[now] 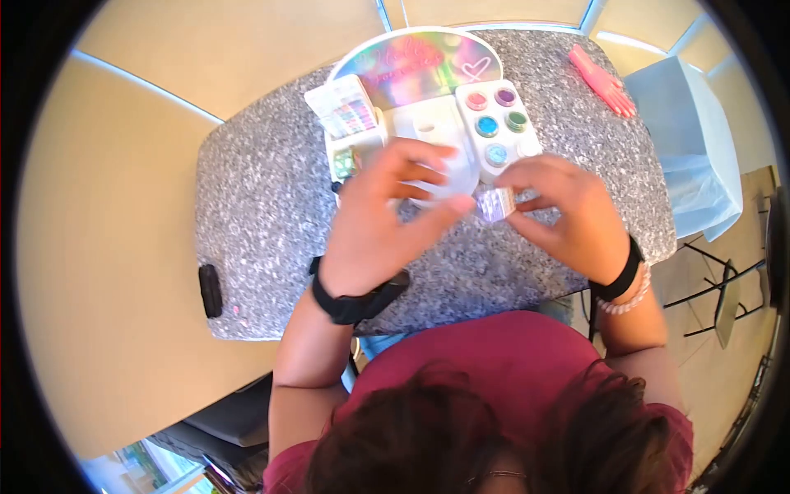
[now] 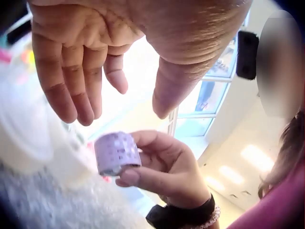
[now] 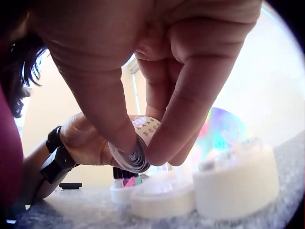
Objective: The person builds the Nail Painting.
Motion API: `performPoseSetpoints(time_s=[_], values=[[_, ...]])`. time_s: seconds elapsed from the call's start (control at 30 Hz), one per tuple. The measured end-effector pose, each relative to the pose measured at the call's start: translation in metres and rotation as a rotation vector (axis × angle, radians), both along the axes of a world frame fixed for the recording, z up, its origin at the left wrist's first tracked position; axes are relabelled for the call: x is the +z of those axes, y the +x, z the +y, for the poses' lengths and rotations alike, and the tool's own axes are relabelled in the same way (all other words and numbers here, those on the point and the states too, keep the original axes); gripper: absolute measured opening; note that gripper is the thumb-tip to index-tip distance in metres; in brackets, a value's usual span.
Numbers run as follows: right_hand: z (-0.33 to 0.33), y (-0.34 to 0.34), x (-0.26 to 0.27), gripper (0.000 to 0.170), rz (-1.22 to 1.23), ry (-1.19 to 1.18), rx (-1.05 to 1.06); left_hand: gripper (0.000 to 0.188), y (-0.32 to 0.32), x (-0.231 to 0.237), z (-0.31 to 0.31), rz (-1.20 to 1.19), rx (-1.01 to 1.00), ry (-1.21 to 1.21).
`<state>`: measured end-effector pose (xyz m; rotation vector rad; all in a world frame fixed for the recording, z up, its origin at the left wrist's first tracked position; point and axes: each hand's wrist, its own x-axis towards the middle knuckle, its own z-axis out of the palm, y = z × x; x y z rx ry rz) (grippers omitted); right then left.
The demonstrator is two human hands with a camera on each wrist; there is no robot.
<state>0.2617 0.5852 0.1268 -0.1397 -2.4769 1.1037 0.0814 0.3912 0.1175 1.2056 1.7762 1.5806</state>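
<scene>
A small roll of pale purple patterned strip [image 1: 495,205] is pinched between the thumb and fingers of my right hand [image 1: 576,214]. In the right wrist view the coiled end of the roll [image 3: 134,160] faces the camera, with small printed marks on its outer side. My left hand [image 1: 383,218] is just left of the roll, thumb and fingers spread apart and holding nothing. In the left wrist view its fingers hang above the patterned roll [image 2: 116,153], with a gap between.
Behind the hands stands a white station with a rainbow backboard [image 1: 411,66], colored pots [image 1: 487,126] on its right and a color chart [image 1: 350,115] on its left. A pink hand model [image 1: 601,81] lies at the back right; a black object [image 1: 211,291] lies at the left.
</scene>
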Motion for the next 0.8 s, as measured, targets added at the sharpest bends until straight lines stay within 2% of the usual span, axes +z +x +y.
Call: performPoseSetpoints(time_s=[0.07,0.13,0.23,0.3,0.37,0.43,0.5,0.6,0.63,0.73,0.77,0.8], values=[[0.007,-0.022,0.016,0.027,-0.032,0.003,0.056,0.03,-0.026,0.018,-0.024,0.1,0.255,0.037],[0.012,-0.057,0.023,0.026,-0.009,0.089,0.094,0.024,-0.067,0.015,-0.041,0.342,0.413,0.045],[0.02,-0.116,0.016,0.025,0.023,0.286,0.161,0.023,-0.11,-0.01,-0.061,0.345,0.433,-0.063],[0.011,-0.146,0.005,0.027,0.05,0.4,0.182,0.02,-0.113,-0.018,-0.063,0.341,0.469,-0.069],[0.0,-0.169,0.0,0.03,-0.17,0.356,0.225,0.02,-0.107,-0.017,-0.066,0.236,0.441,-0.28],[-0.01,-0.18,-0.005,0.03,-0.182,0.355,0.204,0.02,-0.109,-0.027,-0.064,0.249,0.434,-0.241],[-0.016,-0.185,-0.011,0.031,-0.194,0.358,0.183,0.02,-0.111,-0.031,-0.062,0.292,0.4,-0.312],[-0.022,-0.188,-0.021,0.031,-0.209,0.588,0.19,0.02,-0.113,-0.04,-0.062,0.347,0.416,-0.265],[-0.025,-0.191,-0.025,0.03,-0.201,0.571,0.198,0.02,-0.112,-0.044,-0.061,0.374,0.421,-0.26],[-0.025,-0.19,-0.04,0.024,-0.154,0.526,0.188,0.019,-0.123,-0.068,-0.065,0.302,0.421,-0.201],[-0.022,-0.19,-0.05,0.025,-0.068,0.529,0.199,0.019,-0.124,-0.072,-0.065,0.28,0.432,-0.154],[-0.022,-0.191,-0.051,0.025,-0.112,0.594,0.198,0.018,-0.121,-0.07,-0.063,0.198,0.444,-0.141]])
